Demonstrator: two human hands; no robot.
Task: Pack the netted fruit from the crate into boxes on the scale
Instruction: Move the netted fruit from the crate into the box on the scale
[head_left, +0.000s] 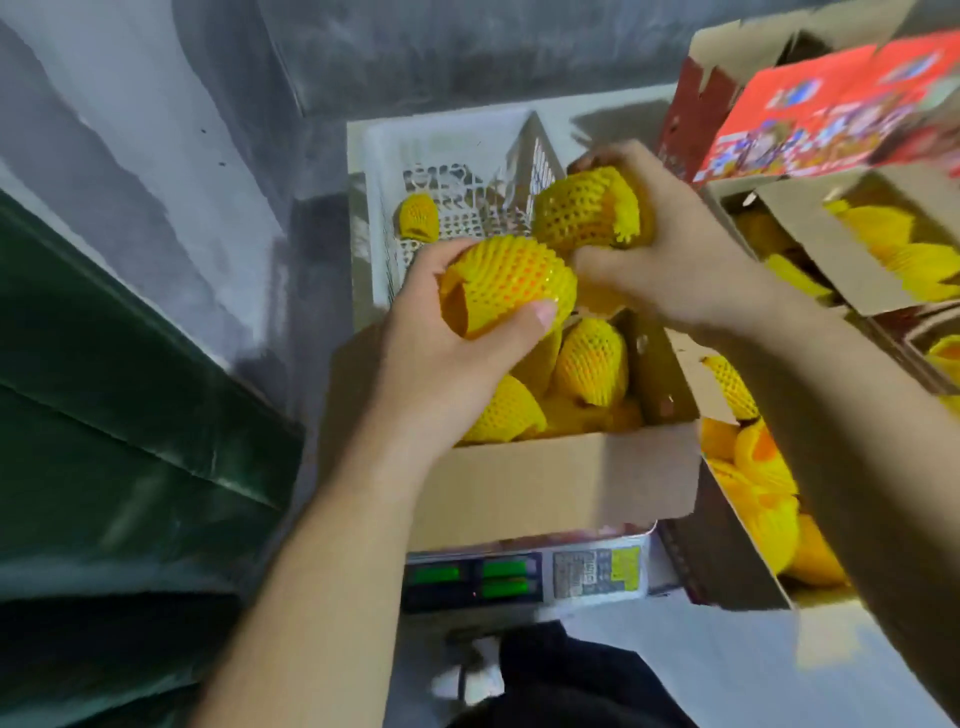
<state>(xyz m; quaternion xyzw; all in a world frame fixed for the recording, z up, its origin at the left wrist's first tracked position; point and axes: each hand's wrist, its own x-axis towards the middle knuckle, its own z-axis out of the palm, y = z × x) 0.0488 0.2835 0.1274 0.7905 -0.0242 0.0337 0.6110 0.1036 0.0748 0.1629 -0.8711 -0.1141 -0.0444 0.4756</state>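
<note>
Two bare forearms reach forward from the bottom of the view, over a grey concrete floor (156, 156) with a dark green sheet (104, 415) lying along its left side. At the centre sits an open brown cardboard box (550, 488), resting on a weighing scale (524, 577) whose green-lit display faces the viewer below the box's near wall. Inside this box lie several fruits in yellow foam netting (589, 361), piled against one another. Just beyond the box stands a white plastic crate (410, 156) with perforated walls; one netted fruit (418, 218) rests alone on its floor near the left side. To the right are further open cardboard boxes (737, 566) holding more yellow netted fruit, and above them a box with red printed sides (831, 109) stands at the top right corner. The left hand (431, 353) is held above the box on the scale, its fingers and thumb curled round a netted fruit in the left hand (509, 286), with the net's open end facing left. The right hand (691, 270) is held above the crate's near right corner, grasping a second netted fruit (587, 208), the fingers wrapped over its far side and the frayed net edge pointing towards the palm. The two held fruits are near each other but apart.
</note>
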